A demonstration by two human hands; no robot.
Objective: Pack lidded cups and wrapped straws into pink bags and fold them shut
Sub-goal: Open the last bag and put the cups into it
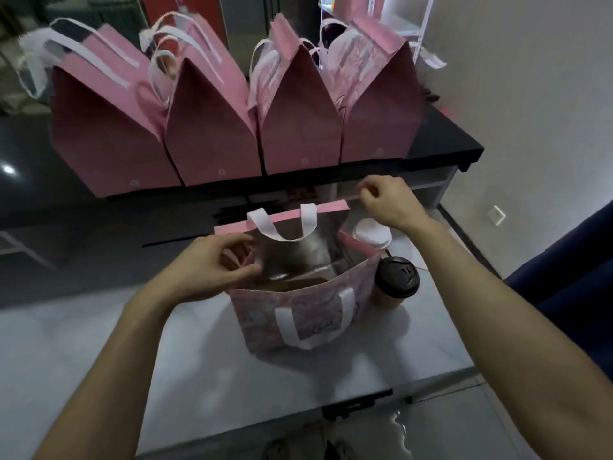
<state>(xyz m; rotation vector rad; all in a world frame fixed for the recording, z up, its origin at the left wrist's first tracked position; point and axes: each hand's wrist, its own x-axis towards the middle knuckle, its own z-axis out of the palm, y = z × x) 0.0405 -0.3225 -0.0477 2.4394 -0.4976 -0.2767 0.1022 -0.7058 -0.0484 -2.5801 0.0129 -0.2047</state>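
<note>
Four folded bags (212, 127) stand done at twelve o'clock; our left hand (212, 263) and right hand (388, 202) pinch the open bag (298, 313) rim, black-lidded cup (396, 280) unpacked.

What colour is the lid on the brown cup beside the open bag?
Black lid, clearest in the head view.

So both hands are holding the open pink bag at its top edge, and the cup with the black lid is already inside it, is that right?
Not quite. In the head view the left hand and right hand do hold the open pink bag at its top edge, but the cup with the black lid is not inside. It stands on the white table just outside the bag's right side.
</note>
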